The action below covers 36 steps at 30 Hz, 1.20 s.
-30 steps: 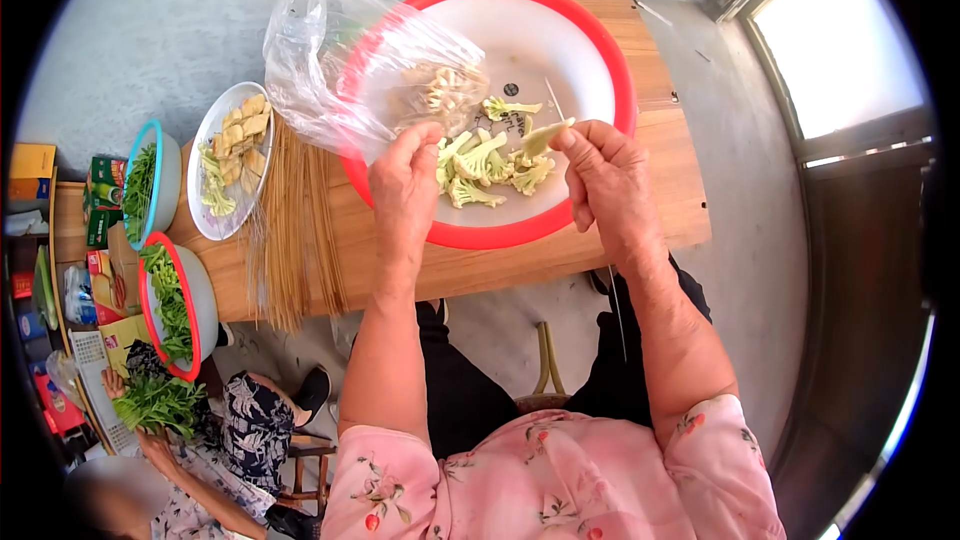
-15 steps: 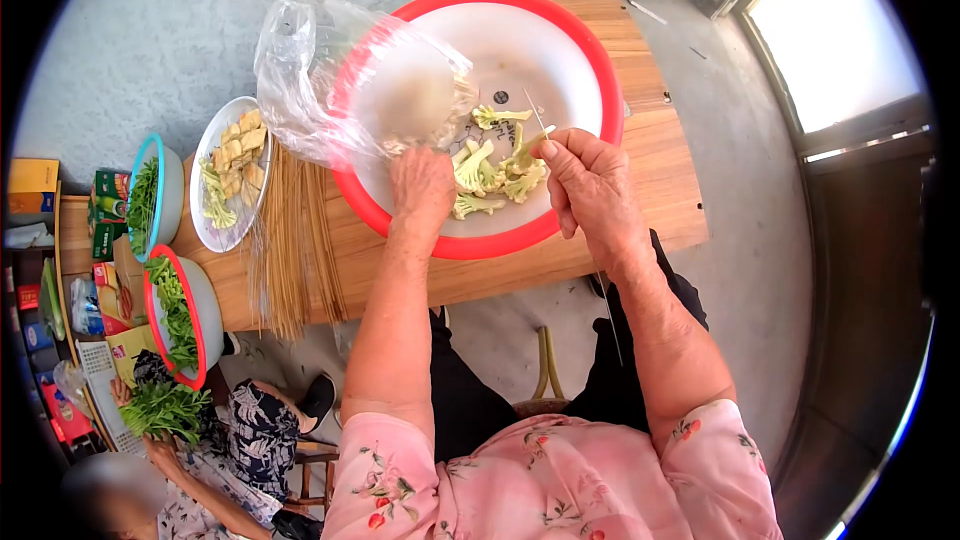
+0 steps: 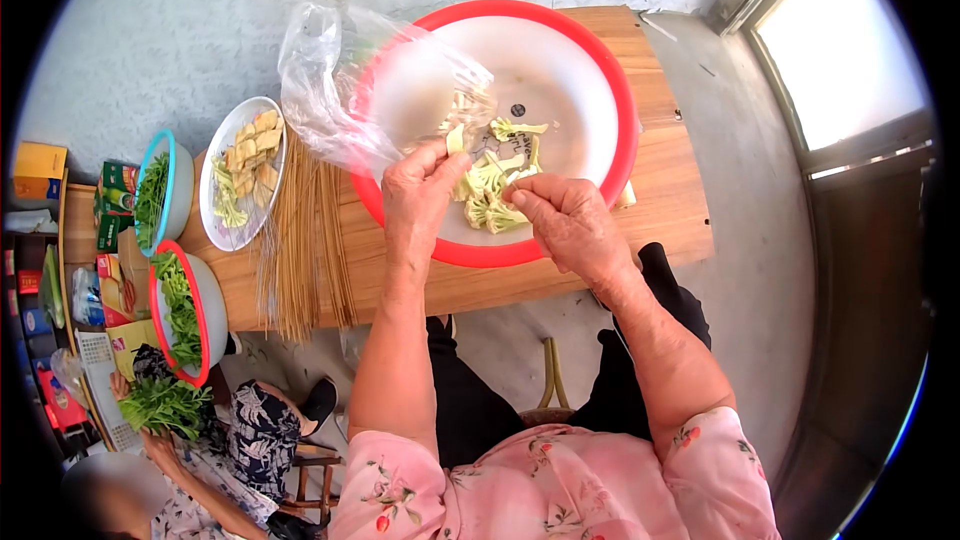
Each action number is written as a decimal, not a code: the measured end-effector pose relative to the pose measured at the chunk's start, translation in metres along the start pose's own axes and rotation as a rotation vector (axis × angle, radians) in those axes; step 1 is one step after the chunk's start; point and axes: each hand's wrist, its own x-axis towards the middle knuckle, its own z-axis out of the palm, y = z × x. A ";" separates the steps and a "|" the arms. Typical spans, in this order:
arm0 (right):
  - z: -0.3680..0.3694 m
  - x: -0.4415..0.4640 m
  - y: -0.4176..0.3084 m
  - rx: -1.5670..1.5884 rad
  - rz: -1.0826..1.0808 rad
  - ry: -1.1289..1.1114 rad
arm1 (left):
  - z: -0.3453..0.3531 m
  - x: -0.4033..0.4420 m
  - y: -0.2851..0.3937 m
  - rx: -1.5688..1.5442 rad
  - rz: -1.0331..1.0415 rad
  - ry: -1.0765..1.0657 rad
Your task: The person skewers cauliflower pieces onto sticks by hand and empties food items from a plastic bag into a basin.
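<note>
Round white red-rimmed plastic basin (image 3: 626, 130): is holding loose pale-green cauliflower florets (image 3: 488, 212) on the brown wooden table (image 3: 672, 190).
Left hand (image 3: 420, 195): is gripping a pale-green cauliflower piece (image 3: 456, 139) over the basin.
Right hand (image 3: 572, 226): fingertips are pinching a thin pale skewer (image 3: 503, 171), mostly hidden.

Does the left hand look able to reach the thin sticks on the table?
Probably yes: most of the thin sticks lie uncovered, though the left hand holds a cauliflower piece.
</note>
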 end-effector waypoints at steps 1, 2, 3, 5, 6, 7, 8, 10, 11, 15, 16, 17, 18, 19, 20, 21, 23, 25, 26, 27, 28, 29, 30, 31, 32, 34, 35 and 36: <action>0.003 0.002 0.005 -0.054 -0.052 -0.007 | 0.000 -0.001 -0.001 -0.001 -0.001 0.001; 0.005 0.004 0.008 -0.108 -0.105 -0.013 | 0.000 -0.001 -0.003 -0.023 0.044 0.015; 0.006 0.004 0.008 -0.109 -0.104 -0.013 | 0.000 -0.001 -0.004 -0.046 0.088 0.028; 0.009 0.004 0.007 -0.119 -0.118 -0.012 | 0.001 -0.003 -0.001 -0.056 0.102 0.021; 0.010 0.004 0.006 -0.120 -0.117 -0.014 | 0.001 -0.004 0.000 -0.064 0.118 0.015; 0.011 0.004 0.006 -0.094 -0.107 -0.010 | 0.002 -0.005 0.002 -0.064 0.116 0.017; 0.012 0.003 0.005 -0.067 -0.098 -0.008 | 0.004 -0.006 0.004 -0.070 0.115 0.025; 0.013 0.003 0.003 -0.079 -0.101 -0.007 | 0.004 -0.007 0.004 -0.076 0.113 0.033; 0.012 0.003 0.002 -0.091 -0.105 -0.006 | 0.002 -0.006 0.002 -0.038 0.111 0.020; 0.014 0.005 0.009 -0.090 -0.129 -0.013 | 0.002 -0.009 0.006 -0.009 0.119 0.017; 0.015 0.005 0.009 -0.084 -0.127 -0.017 | 0.002 -0.009 0.006 -0.009 0.119 0.016; 0.015 0.005 0.008 -0.079 -0.124 -0.022 | 0.002 -0.010 0.006 0.006 0.127 0.023; 0.015 0.004 0.008 -0.079 -0.124 -0.022 | 0.001 -0.010 0.005 0.021 0.135 0.029; 0.015 0.004 0.008 -0.086 -0.133 -0.021 | 0.003 -0.010 0.003 0.021 0.135 0.029; 0.015 0.004 0.008 -0.093 -0.141 -0.019 | 0.005 -0.010 0.000 -0.017 0.136 0.043; 0.015 0.004 0.007 -0.093 -0.142 -0.019 | 0.006 -0.010 0.000 -0.055 0.138 0.058; 0.016 0.003 0.006 -0.085 -0.119 -0.023 | 0.007 -0.015 0.005 -0.013 0.146 0.075; 0.015 0.003 0.005 -0.094 -0.111 -0.024 | 0.008 -0.015 0.004 0.029 0.154 0.092; 0.016 0.003 0.005 -0.103 -0.103 -0.026 | 0.009 -0.013 -0.002 -0.009 0.194 0.101; 0.016 0.003 0.005 -0.103 -0.103 -0.026 | 0.010 -0.012 -0.004 -0.047 0.233 0.110; 0.016 0.003 0.005 -0.103 -0.115 -0.022 | 0.009 -0.012 -0.004 -0.046 0.233 0.110; 0.017 0.003 0.005 -0.102 -0.128 -0.019 | 0.008 -0.013 -0.003 -0.007 0.219 0.110; 0.017 0.003 0.005 -0.102 -0.127 -0.018 | 0.008 -0.015 -0.001 0.031 0.204 0.110; 0.016 0.003 0.004 -0.115 -0.121 -0.018 | 0.008 -0.015 0.001 0.031 0.204 0.109; 0.016 0.003 0.004 -0.129 -0.114 -0.018 | 0.007 -0.016 0.002 0.058 0.210 0.108; 0.015 0.002 0.002 -0.119 -0.094 -0.026 | 0.007 -0.017 0.004 0.085 0.216 0.106; 0.015 0.002 0.001 -0.109 -0.074 -0.034 | 0.006 -0.018 0.004 0.153 0.274 0.106; 0.014 0.001 -0.002 -0.109 -0.074 -0.032 | 0.006 -0.018 0.004 0.220 0.331 0.107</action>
